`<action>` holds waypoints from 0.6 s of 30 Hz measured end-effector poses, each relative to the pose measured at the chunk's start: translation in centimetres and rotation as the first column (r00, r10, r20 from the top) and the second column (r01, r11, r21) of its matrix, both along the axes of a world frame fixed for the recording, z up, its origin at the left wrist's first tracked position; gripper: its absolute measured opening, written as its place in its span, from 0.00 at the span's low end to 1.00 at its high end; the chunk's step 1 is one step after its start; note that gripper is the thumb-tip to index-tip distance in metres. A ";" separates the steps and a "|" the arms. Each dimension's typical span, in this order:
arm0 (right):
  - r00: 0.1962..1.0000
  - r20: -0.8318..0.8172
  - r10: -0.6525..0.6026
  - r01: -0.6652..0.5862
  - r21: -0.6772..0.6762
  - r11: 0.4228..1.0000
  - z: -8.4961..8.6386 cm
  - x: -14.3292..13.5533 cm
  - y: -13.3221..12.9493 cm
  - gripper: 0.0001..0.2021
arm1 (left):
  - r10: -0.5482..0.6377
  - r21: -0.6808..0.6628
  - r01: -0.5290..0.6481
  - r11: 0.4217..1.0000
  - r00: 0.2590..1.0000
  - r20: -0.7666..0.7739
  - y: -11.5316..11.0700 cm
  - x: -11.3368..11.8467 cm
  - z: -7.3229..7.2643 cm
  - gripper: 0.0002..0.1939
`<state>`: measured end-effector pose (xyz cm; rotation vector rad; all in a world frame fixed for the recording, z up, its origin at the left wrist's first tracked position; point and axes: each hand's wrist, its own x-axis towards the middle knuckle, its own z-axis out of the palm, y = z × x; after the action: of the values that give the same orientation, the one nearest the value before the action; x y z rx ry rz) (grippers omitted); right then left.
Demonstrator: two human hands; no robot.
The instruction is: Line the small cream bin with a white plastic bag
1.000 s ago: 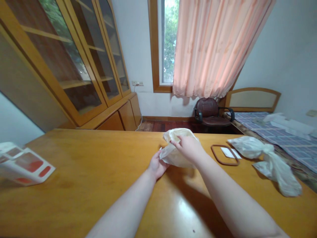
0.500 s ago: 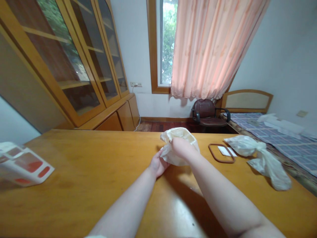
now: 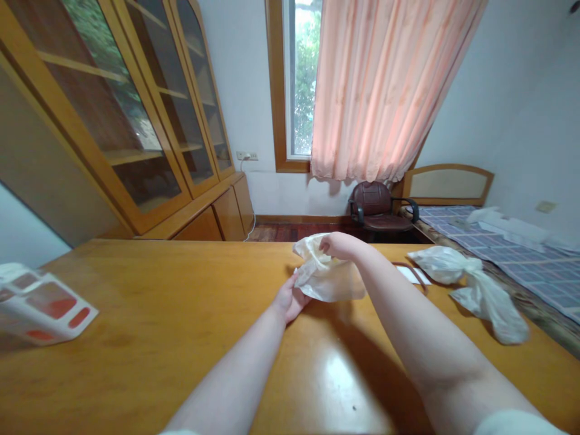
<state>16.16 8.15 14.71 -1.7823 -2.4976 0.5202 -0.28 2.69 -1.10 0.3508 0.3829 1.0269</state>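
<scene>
A crumpled whitish, translucent plastic bag (image 3: 333, 281) is held over the middle of the table, its mouth facing up. My left hand (image 3: 291, 300) grips it from the left side, thumb on the outside and fingers beneath. My right hand (image 3: 339, 244) reaches over from the right, wrist bent, with its curled fingertips at the bag's mouth. Whether those fingers pinch the rim or something inside is hidden. Right of my forearm lie a brown rounded frame (image 3: 419, 278), partly covered by the arm, and a white card (image 3: 408, 275).
A knotted white plastic bag (image 3: 473, 272) lies at the table's right side. On the left stands a white carton with red patches (image 3: 49, 305). Beyond the wooden table (image 3: 181, 290) are an armchair (image 3: 374, 202), a bed (image 3: 457, 220) and a glass-fronted cabinet (image 3: 149, 139).
My right hand has risen out of the bag's mouth, and its forearm now covers part of the brown frame. The left hand keeps its grip on the bag.
</scene>
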 end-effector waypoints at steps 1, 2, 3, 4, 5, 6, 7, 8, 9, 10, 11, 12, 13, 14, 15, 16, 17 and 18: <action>0.998 0.033 0.045 -0.044 -0.053 0.998 0.2 0.2 0.4 0.17 | 0.004 -0.010 -0.004 1.000 1.000 -0.004 0.0 0.0 0.0 0.20; 0.994 0.059 0.091 -0.085 -0.111 0.990 0.3 0.1 0.7 0.18 | 0.010 -0.023 -0.010 1.000 1.000 -0.012 0.0 0.0 0.1 0.19; 0.988 0.080 0.134 -0.120 -0.169 0.978 0.3 0.0 0.9 0.18 | 0.017 -0.035 -0.017 0.999 1.000 -0.023 0.0 0.0 0.1 0.18; 0.981 0.095 0.170 -0.146 -0.220 0.964 0.2 -0.3 1.0 0.17 | 0.025 -0.042 -0.026 0.999 0.999 -0.033 0.0 0.0 0.2 0.17; 0.975 0.105 0.195 -0.163 -0.257 0.953 0.0 -0.6 1.0 0.15 | 0.033 -0.044 -0.035 0.998 0.999 -0.041 0.0 0.0 0.2 0.16; 0.972 0.110 0.207 -0.171 -0.271 0.947 -0.3 -1.0 1.0 0.13 | 0.037 -0.042 -0.039 0.998 0.998 -0.049 -0.1 0.1 0.2 0.15; 0.970 0.115 0.212 -0.175 -0.272 0.946 -0.7 -1.3 0.9 0.11 | 0.035 -0.039 -0.037 0.999 0.998 -0.056 -0.1 0.1 0.2 0.15; 0.970 0.121 0.213 -0.175 -0.263 0.949 -1.0 -1.5 0.9 0.09 | 0.030 -0.032 -0.032 0.999 0.998 -0.062 -0.1 0.1 0.1 0.14; 0.970 0.128 0.209 -0.173 -0.248 0.953 -1.4 -1.7 0.9 0.07 | 0.026 -0.023 -0.027 0.999 0.997 -0.069 -0.1 0.1 0.1 0.14; 0.970 0.136 0.202 -0.168 -0.230 0.959 -1.8 -1.8 0.9 0.06 | 0.020 -0.013 -0.021 1.000 0.997 -0.077 -0.1 0.1 0.0 0.13; 0.970 0.143 0.194 -0.162 -0.212 0.964 -2.1 -1.9 1.0 0.05 | 0.015 -0.002 -0.015 1.000 0.996 -0.085 -0.1 0.1 -0.1 0.12; 0.971 0.149 0.187 -0.156 -0.197 0.968 -2.3 -1.9 1.1 0.05 | 0.008 0.009 -0.007 1.000 0.996 -0.091 -0.1 0.0 -0.2 0.12; 0.972 0.152 0.179 -0.150 -0.184 0.971 -2.5 -2.0 1.3 0.05 | 0.000 0.019 0.002 1.000 0.995 -0.095 -0.2 0.0 -0.3 0.11; 0.973 0.153 0.170 -0.144 -0.170 0.975 -2.6 -2.0 1.4 0.06 | -0.014 0.026 0.016 1.000 0.995 -0.097 -0.2 0.0 -0.3 0.11; 0.975 0.151 0.161 -0.137 -0.158 0.978 -2.6 -2.0 1.5 0.06 | -0.030 0.032 0.034 0.999 0.995 -0.097 -0.2 -0.1 -0.3 0.11; 0.978 0.148 0.147 -0.127 -0.140 0.982 -2.6 -2.0 1.5 0.06 | -0.051 0.038 0.055 0.998 0.994 -0.095 -0.3 -0.1 -0.2 0.11; 0.982 0.142 0.126 -0.111 -0.109 0.988 -2.4 -2.0 1.5 0.06 | -0.076 0.044 0.080 0.996 0.993 -0.094 -0.5 -0.2 -0.1 0.11; 0.986 0.137 0.095 -0.086 -0.072 0.994 -2.1 -1.9 1.3 0.06 | -0.100 0.052 0.105 0.993 0.990 -0.095 -0.6 -0.2 0.0 0.12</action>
<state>14.22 9.45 12.65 -1.7939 -2.6968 0.5046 -0.52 2.09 -1.07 0.4654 0.4153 0.9240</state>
